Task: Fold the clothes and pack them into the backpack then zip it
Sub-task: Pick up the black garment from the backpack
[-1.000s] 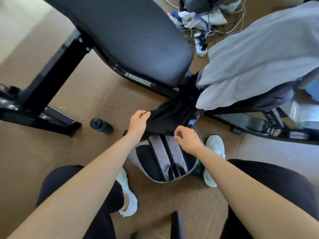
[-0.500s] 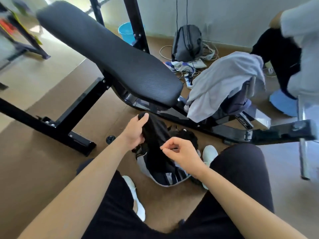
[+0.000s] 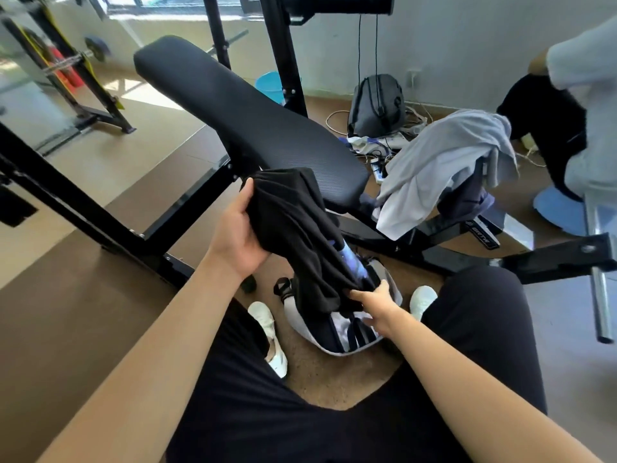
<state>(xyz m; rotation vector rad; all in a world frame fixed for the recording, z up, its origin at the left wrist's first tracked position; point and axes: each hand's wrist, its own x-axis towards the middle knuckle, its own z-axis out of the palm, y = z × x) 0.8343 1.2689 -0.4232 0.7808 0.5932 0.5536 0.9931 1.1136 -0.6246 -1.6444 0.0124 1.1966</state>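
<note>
Between the knees, on the floor | backpack (image 3: 337, 339) stands with its mouth up | black garment (image 3: 293, 228) is strung slantwise, upper end gripped by left hand (image 3: 238, 233), lower end pinched at the mouth by right hand (image 3: 375, 304) | right hand is nearer the opening | grey garment (image 3: 437, 165) is draped well apart.

A small gym room: a padded black weight bench (image 3: 247, 128) slopes across the middle, a barbell with plates (image 3: 95, 50) sits on a rack (image 3: 83, 85) at the left, and brown rubber matting (image 3: 66, 312) covers the floor.
</note>
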